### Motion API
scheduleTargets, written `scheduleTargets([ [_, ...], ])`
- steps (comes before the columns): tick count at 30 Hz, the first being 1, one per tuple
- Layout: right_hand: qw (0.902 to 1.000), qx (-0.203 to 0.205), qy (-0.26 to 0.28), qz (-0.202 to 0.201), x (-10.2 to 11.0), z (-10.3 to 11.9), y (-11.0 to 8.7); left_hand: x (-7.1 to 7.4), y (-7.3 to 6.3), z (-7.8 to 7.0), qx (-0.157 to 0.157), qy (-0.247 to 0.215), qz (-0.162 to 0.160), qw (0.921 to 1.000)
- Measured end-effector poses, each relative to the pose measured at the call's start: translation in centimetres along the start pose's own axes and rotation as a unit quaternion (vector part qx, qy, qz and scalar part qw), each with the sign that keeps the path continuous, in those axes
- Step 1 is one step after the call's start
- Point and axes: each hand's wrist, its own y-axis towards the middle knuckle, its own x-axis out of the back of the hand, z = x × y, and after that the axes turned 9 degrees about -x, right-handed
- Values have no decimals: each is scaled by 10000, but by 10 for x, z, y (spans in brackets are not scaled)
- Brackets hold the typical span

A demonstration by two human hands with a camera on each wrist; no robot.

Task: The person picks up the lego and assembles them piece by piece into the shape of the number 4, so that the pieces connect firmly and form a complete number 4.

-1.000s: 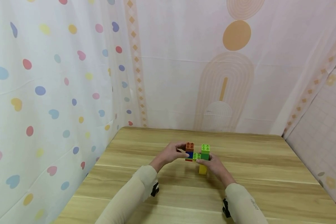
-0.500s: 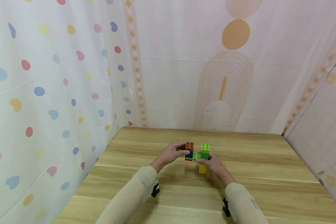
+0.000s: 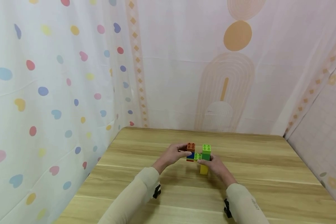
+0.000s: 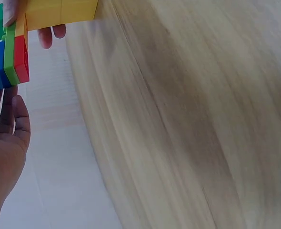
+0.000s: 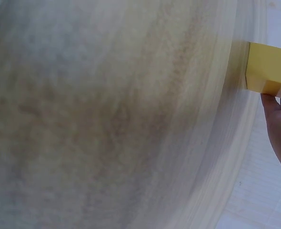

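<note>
Both hands hold one joined structure of toy building bricks over the table. In the head view my left hand [image 3: 171, 155] pinches its left column, thumb across the blue brick [image 3: 192, 157] below an orange-brown brick [image 3: 191, 147]. A lime plate [image 3: 197, 156] bridges to the taller right column. There, my right hand [image 3: 217, 165] grips round a green brick [image 3: 206, 156], between a lime brick [image 3: 206, 148] on top and a yellow brick [image 3: 203, 170] at the bottom. The left wrist view shows a red brick [image 4: 21, 59] under the plate's left end.
The wood-grain table [image 3: 162, 133] extends around the hands on every side. Behind it hangs a pale curtain [image 3: 170, 93] with arch prints, and a dotted curtain [image 3: 56, 93] lines the left side.
My left thumb has shifted slightly upward on the blue brick. The structure and right hand keep their pose; the head view has swayed a little.
</note>
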Motion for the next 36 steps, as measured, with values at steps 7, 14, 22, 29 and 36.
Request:
scheduleTargets([
  [7,10000,-52,73,-4,0,-2,1,-1,0,-1,-19,105,35,9999],
  [14,9999,-26,132,9,-2,-2,1,-1,-6,6,-99,38,30,9999],
  [22,9995,70,298,70,-3,1,-1,-6,-10,18,-237,-104,-83,9996],
  [29,9998,67,192,17,-2,0,-2,-10,-9,21,-298,-198,-160,9992],
  [36,9993,100,-126,-331,9,-7,-3,-8,-9,20,-94,-174,-206,9996],
])
